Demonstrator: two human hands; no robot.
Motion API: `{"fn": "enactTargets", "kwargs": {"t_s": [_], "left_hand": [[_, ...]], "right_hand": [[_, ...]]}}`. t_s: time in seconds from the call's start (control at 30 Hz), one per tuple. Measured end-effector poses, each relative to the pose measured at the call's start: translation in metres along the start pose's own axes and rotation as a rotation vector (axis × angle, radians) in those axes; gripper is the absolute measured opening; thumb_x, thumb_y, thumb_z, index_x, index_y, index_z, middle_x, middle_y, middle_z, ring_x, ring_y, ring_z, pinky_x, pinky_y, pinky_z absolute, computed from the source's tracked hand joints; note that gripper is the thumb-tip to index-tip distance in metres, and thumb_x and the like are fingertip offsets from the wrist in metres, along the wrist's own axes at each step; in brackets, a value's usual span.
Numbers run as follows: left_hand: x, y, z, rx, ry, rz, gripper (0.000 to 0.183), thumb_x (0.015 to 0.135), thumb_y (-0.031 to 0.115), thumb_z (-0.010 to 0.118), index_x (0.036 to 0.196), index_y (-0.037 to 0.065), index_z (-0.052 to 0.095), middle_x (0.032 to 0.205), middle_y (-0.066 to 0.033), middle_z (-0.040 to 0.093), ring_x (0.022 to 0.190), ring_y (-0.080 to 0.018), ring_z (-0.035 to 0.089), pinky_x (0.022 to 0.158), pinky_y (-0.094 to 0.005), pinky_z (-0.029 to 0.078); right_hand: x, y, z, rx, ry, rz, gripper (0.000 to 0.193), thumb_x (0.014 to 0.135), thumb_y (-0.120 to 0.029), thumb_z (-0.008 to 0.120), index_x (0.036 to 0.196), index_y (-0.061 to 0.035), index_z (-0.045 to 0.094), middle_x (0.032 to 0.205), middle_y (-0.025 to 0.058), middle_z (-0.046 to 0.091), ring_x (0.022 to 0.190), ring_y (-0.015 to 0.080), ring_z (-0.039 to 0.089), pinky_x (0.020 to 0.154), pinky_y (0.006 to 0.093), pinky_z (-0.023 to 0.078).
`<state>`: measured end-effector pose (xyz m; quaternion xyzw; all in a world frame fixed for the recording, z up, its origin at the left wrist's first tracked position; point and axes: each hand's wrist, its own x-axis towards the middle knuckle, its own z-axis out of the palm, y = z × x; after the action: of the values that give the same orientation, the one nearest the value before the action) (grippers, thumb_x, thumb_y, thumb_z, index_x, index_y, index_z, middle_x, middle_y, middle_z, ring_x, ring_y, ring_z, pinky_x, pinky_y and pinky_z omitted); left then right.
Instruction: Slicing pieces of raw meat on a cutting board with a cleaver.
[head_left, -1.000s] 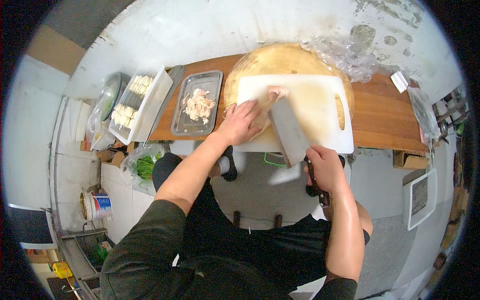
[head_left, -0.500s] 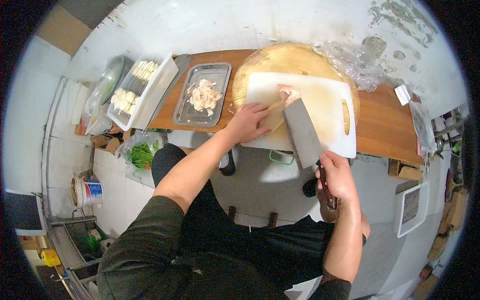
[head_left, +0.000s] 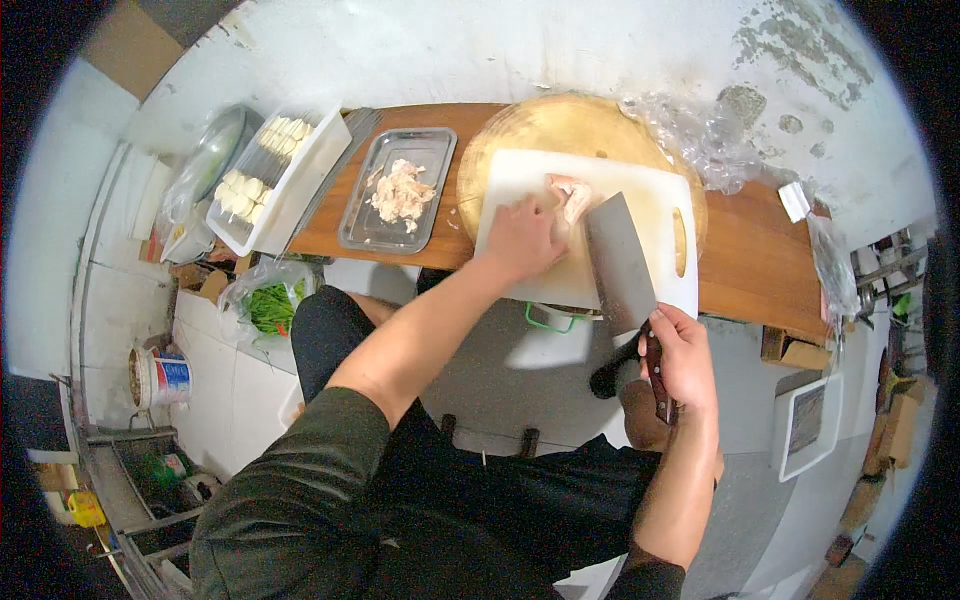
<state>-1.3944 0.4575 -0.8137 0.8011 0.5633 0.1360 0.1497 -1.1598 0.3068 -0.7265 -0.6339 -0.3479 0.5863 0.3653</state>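
Meat (head_left: pixel 571 198) in the head view lies near the far edge of the white cutting board (head_left: pixel 655 190). The left hand (head_left: pixel 527 240), blurred, is at its near side; whether the fingers pinch it, I cannot tell. The right hand (head_left: pixel 682 355) is closed around the handle of a cleaver (head_left: pixel 622 258), blade just right of the meat. Small pieces (head_left: pixel 402 193) in a tray (head_left: pixel 431 165) toward the table's (head_left: pixel 760 268) left end look finished; this larger piece seems left. A bucket (head_left: pixel 146 378) has a blue-and-red label (head_left: pixel 175 376), its writing too small to read.

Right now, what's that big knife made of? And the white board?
The big knife seems steel-bladed: grey, dully shiny. Its dark brown handle could be wood or plastic. The white board looks like smooth plastic: rounded corners, grip hole.
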Motion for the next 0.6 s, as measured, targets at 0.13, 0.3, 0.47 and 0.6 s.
{"fn": "enactTargets", "kwargs": {"t_s": [0.13, 0.3, 0.47, 0.6], "left_hand": [[0.049, -0.030, -0.007, 0.306, 0.186, 0.730, 0.059, 0.088, 0.047, 0.070, 0.137, 0.015, 0.062, 0.142, -0.0122, 0.054, 0.140, -0.0331, 0.044, 0.115, -0.0573, 0.034], [0.100, -0.016, -0.017, 0.497, -0.195, 0.947, 0.052, 0.087, 0.052, 0.067, 0.119, 0.011, 0.070, 0.136, -0.0072, 0.058, 0.133, -0.0273, 0.047, 0.119, -0.0502, 0.029], [0.102, 0.004, -0.039, 0.811, -0.472, 0.881, 0.046, 0.089, 0.055, 0.063, 0.100, 0.012, 0.075, 0.120, -0.0088, 0.070, 0.121, -0.0286, 0.057, 0.113, -0.0467, 0.036], [0.095, -0.023, -0.031, 0.558, -0.610, 0.594, 0.048, 0.095, 0.050, 0.058, 0.093, 0.004, 0.072, 0.091, -0.0186, 0.073, 0.093, -0.0403, 0.068, 0.090, -0.0500, 0.052]], "right_hand": [[0.003, -0.007, -0.007, 0.080, 0.032, -0.053, 0.026, 0.105, -0.023, 0.056, 0.111, -0.0001, 0.066, 0.069, 0.0013, 0.060, 0.052, 0.0099, 0.053, 0.045, 0.0266, 0.044], [0.001, -0.012, -0.024, 0.108, 0.030, -0.087, 0.028, 0.105, -0.024, 0.054, 0.111, -0.0003, 0.067, 0.070, 0.0002, 0.060, 0.052, 0.0098, 0.053, 0.048, 0.0260, 0.044], [0.002, -0.013, -0.043, 0.088, 0.108, -0.111, 0.029, 0.105, -0.023, 0.053, 0.113, -0.0003, 0.067, 0.069, 0.0001, 0.059, 0.053, 0.0109, 0.054, 0.050, 0.0280, 0.044], [0.003, -0.017, -0.048, 0.130, 0.118, -0.144, 0.028, 0.105, -0.023, 0.054, 0.113, -0.0001, 0.068, 0.068, 0.0002, 0.059, 0.053, 0.0110, 0.054, 0.050, 0.0280, 0.043]]}}
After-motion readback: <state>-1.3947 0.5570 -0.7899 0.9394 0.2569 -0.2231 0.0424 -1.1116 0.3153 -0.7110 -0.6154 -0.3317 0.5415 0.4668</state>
